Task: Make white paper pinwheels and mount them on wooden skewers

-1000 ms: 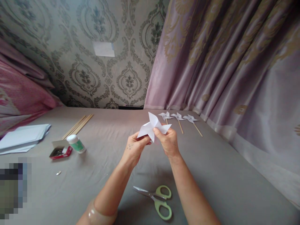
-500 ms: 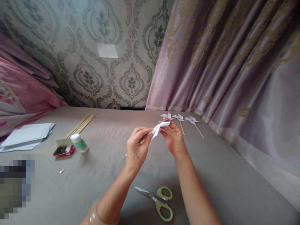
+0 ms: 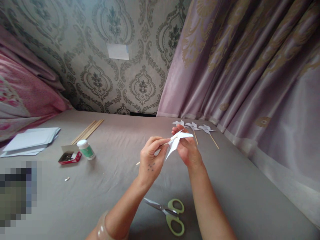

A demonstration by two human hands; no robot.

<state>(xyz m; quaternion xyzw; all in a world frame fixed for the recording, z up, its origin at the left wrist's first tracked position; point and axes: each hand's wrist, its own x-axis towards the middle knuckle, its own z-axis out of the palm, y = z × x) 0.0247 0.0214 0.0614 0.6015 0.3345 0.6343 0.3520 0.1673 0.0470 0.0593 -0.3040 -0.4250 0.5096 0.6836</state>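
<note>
My left hand [image 3: 152, 156] is closed, thumb and fingers pinching the thin wooden stick [image 3: 138, 163] of a white paper pinwheel [image 3: 176, 141]. The stick's tail pokes out left of the hand. The pinwheel's blades stand at the stick's other end, seen nearly edge-on. Right behind them is my right hand [image 3: 188, 150], its fingers apart and slightly bent. A blade covers part of its thumb, so I cannot tell whether it touches the paper. Below both hands lie scissors [image 3: 162, 208] with green handles, blades slightly apart.
Three finished-looking pinwheels [image 3: 205, 128] lie at the back right, near the curtain [image 3: 200, 66]. At the left are a paper stack [image 3: 30, 141], several wooden sticks [image 3: 88, 131], a white-and-green glue bottle [image 3: 86, 150], a small red box [image 3: 70, 157] of metal bits and a small whitish piece [image 3: 67, 179].
The pinwheel has turned, and its blades show more spread out. Both hands appear slightly further right. My right fingers have loosened from around the blades. More of the stick's tail shows.
</note>
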